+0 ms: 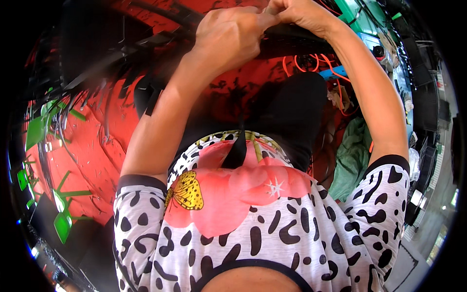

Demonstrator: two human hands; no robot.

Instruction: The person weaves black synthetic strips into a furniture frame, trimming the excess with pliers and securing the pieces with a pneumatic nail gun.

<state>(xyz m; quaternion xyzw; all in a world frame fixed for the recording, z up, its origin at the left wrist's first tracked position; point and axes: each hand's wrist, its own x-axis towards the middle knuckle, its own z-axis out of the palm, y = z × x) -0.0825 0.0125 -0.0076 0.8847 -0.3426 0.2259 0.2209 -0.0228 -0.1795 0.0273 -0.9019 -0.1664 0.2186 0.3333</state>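
Note:
At the top of the view my two hands meet, fingertips touching or nearly so. My left hand (232, 35) is curled closed with its back toward me. My right hand (304, 15) pinches thumb and fingers together beside it. Anything between the fingers is too small or hidden to name. Under and behind the hands stretches a wide, blurred black piece (92, 46), its edges dark and its shape unclear. A short black strip (153, 102) lies against my left forearm. My legs in black trousers (287, 107) are spread below the hands.
Black scraps litter the red floor covering (92, 160). Bright green plastic pieces (62, 221) stand at left. To the right are a coiled orange hose (335, 65), a blue object (332, 74) and a crumpled green sack (351, 160). Dark stacked items (428, 102) line the far right.

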